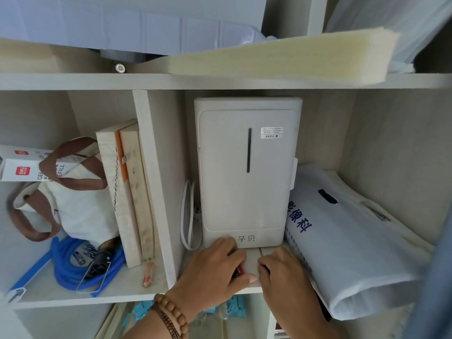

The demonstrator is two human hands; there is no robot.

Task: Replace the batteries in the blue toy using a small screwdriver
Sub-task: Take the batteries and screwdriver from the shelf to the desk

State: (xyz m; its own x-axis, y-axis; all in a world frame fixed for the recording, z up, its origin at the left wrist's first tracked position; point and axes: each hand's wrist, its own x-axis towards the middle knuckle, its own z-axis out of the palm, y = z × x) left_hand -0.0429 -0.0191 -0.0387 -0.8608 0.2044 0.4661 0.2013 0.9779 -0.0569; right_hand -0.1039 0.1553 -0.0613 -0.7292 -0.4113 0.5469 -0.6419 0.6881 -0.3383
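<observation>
Just in front of the tall white plastic appliance point(247, 172), the left hand point(215, 267) curls round a small red-and-black object point(239, 271), perhaps batteries, lying toward the right hand point(286, 270) just beside it, whose grip I cannot tell; no blue toy shows.

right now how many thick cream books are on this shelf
2, side by side upright in the left compartment: one thick cream book beside the white canvas tote bag, the second book by the white shelf divider. None seem hidden.
</observation>
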